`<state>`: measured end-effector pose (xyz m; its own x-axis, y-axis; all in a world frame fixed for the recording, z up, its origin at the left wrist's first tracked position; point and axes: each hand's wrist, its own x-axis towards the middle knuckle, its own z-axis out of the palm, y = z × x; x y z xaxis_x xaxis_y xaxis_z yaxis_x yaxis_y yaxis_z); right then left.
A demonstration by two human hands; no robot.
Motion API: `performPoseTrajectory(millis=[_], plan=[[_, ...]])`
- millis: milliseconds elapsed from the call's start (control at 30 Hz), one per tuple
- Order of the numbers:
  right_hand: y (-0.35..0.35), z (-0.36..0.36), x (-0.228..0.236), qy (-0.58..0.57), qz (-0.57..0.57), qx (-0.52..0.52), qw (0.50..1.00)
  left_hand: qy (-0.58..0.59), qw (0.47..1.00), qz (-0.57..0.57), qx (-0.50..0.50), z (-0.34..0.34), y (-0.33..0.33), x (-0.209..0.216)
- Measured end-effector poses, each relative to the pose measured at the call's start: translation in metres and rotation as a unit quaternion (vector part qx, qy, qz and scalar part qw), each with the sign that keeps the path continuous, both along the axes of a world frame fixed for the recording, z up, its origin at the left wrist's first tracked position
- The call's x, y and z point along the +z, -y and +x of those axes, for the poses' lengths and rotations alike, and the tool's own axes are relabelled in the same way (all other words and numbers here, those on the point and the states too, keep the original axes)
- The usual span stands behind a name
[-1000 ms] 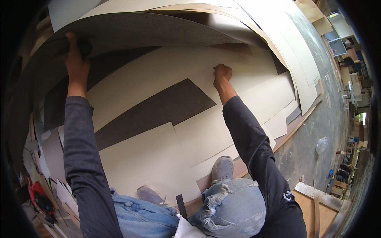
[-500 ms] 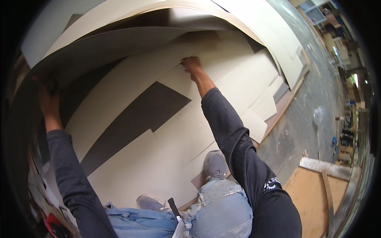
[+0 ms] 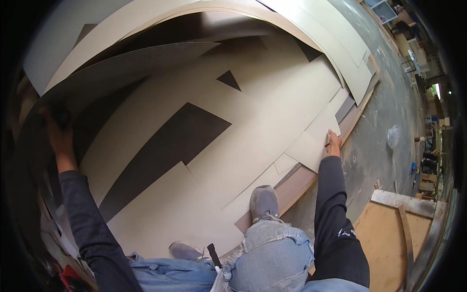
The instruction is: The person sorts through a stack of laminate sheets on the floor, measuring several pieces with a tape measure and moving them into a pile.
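Observation:
A stack of large thin beige and dark grey sheets [image 3: 228, 141] lies on the floor in front of me. My left hand [image 3: 59, 134] grips the edge of a big dark sheet [image 3: 121, 73] that is lifted and curled up at the left. My right hand [image 3: 333, 143] rests on the right edge of a smaller beige sheet piece [image 3: 316, 141] near the stack's lower right border. My grey shoes [image 3: 264, 202] stand on the sheets, and my knees in torn blue jeans are bent below.
A grey concrete floor [image 3: 384, 97] runs along the right of the stack, with a crumpled clear plastic bag [image 3: 393, 136] on it. A brown wooden board [image 3: 394, 233] with a pale plank lies at lower right. Furniture and clutter stand at the far right edge.
My right hand has drawn back from the middle of the stack to its lower right edge. My left hand still holds up the curled dark sheet, and my view has shifted.

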<state>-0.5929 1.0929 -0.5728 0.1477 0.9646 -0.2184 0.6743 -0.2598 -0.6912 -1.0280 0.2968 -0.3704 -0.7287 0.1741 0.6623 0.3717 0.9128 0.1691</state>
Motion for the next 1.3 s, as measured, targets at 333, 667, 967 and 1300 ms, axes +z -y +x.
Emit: performPoseTrajectory(millis=[333,667,967,1300], plan=[[-0.023,0.121,0.035,-0.014,0.022,0.028,0.999,0.010,1.000,-0.013,-0.008,-0.009,0.016,-0.010],[-0.031,0.370,0.173,-0.154,0.166,-0.041,0.973,-0.101,0.989,-0.107,-0.017,-0.015,0.036,-0.018],[-0.052,0.428,0.291,0.134,0.355,-0.139,0.915,-0.102,0.990,-0.095,-0.022,-0.017,0.026,-0.039],[-0.045,0.334,0.524,-0.131,0.565,-0.044,0.814,0.203,0.667,0.713,-0.072,0.028,-0.073,0.050]])
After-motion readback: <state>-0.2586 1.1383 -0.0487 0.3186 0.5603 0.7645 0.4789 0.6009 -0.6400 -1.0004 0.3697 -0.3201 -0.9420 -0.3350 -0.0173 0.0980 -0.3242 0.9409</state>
